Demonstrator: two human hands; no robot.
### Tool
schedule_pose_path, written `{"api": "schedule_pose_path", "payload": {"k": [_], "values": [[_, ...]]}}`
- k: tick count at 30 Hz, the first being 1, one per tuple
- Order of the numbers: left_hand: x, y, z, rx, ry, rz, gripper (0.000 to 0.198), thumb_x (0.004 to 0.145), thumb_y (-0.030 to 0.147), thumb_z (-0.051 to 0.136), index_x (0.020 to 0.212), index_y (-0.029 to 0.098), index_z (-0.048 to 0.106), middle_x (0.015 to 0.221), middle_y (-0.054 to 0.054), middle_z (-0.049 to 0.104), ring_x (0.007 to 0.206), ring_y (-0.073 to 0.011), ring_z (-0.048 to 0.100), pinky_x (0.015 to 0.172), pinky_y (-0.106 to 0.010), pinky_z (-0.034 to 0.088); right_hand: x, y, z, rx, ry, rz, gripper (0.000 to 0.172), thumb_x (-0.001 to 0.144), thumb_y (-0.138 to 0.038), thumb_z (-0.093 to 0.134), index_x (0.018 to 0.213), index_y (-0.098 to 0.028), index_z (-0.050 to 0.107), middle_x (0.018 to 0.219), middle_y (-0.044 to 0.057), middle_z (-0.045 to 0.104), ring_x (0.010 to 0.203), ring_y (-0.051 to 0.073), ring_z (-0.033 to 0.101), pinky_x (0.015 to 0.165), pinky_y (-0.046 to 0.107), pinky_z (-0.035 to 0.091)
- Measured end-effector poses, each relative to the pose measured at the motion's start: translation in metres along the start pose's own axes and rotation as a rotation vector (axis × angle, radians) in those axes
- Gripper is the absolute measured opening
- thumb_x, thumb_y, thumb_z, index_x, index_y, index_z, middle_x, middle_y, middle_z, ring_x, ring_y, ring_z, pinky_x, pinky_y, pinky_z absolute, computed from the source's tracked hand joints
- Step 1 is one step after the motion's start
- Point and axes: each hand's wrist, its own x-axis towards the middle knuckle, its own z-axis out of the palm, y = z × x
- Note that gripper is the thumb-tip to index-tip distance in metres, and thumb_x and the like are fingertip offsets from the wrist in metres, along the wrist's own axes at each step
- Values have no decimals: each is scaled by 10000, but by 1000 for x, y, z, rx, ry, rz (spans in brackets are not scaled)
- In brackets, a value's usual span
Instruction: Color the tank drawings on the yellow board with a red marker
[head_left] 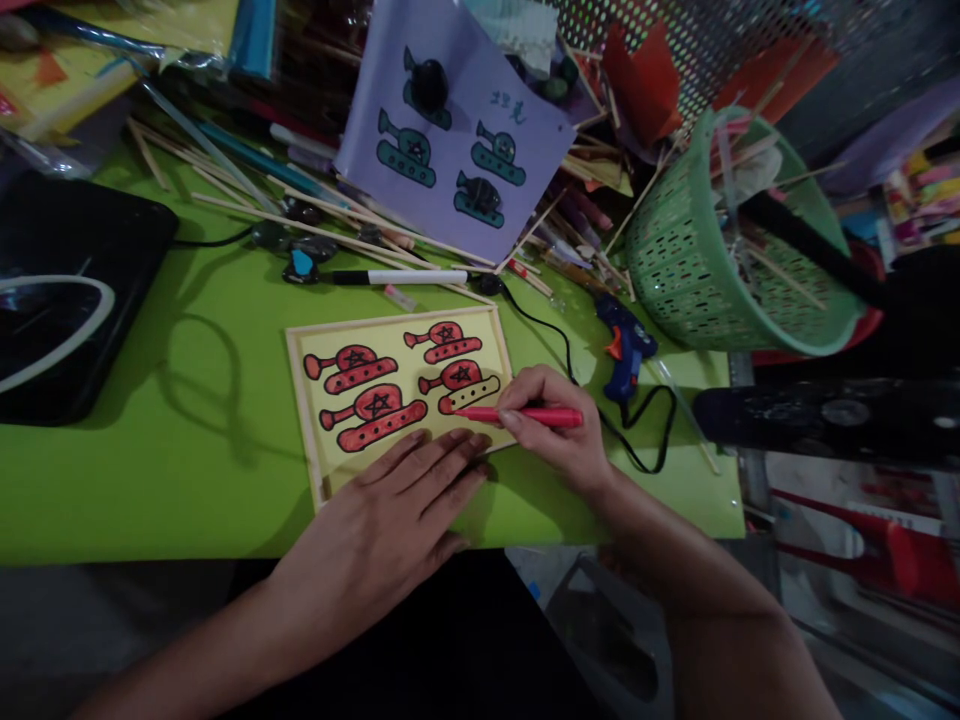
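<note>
A yellow card with wooden-stick edging point(394, 370) lies on the green table, bearing several tank drawings in red and black outline. The lower right tank point(469, 393) has a red turret and a track that is mostly plain yellow, red at its left end. My right hand point(559, 425) is closed around a red felt-tip pen point(551, 415), its tip at that track. Flat across the card's lower edge rests my left hand point(409, 500), fingers stretched out, holding nothing.
Behind the card stands a purple sheet point(450, 120) with green tanks. A black-and-white marker point(405, 277) and wooden sticks lie before it. To the right are a blue glue gun point(626, 350) with its cord and a green basket point(675, 240). A black device point(82, 240) sits left.
</note>
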Motion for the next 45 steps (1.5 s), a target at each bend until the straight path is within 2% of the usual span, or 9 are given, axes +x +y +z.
{"api": "schedule_pose_path", "payload": {"k": [11, 20, 25, 31, 45], "values": [[0, -2, -1, 9, -17, 6, 483, 1225, 393, 449, 1596, 195, 686, 1670, -60, 758, 1517, -224, 695, 1323, -424, 496, 1, 0, -1, 9, -4, 21, 202, 1011, -418, 906, 936, -258, 808, 829, -3, 766, 717, 170, 682, 656, 312, 548], [1, -2, -1, 13, -5, 7, 478, 1230, 403, 432, 1579, 197, 687, 1663, -52, 763, 1515, -216, 689, 1324, -419, 478, 0, 2, 0, 20, 0, 16, 169, 1006, -393, 908, 955, -266, 808, 845, -5, 775, 726, 167, 693, 664, 306, 551], [0, -3, -2, 24, -14, 18, 475, 1220, 382, 450, 1587, 184, 678, 1633, -73, 781, 1499, -227, 699, 1311, -431, 495, 0, 2, 0, 11, 16, -22, 126, 1012, -331, 889, 956, -265, 797, 849, -18, 767, 732, 157, 692, 676, 295, 549], [2, -2, -3, 19, -19, 25, 466, 1211, 366, 478, 1589, 171, 671, 1623, -94, 784, 1501, -235, 703, 1323, -428, 490, 0, 1, 0, 20, 20, -1, 164, 1019, -391, 888, 968, -268, 791, 852, -12, 765, 730, 166, 683, 662, 303, 543], [0, -4, -3, 4, -43, 24, 485, 1213, 387, 482, 1612, 180, 664, 1663, -101, 757, 1538, -233, 682, 1351, -422, 464, 0, 1, 1, 10, 19, 14, 167, 1019, -396, 900, 984, -258, 813, 870, 3, 784, 745, 173, 703, 686, 310, 560]]}}
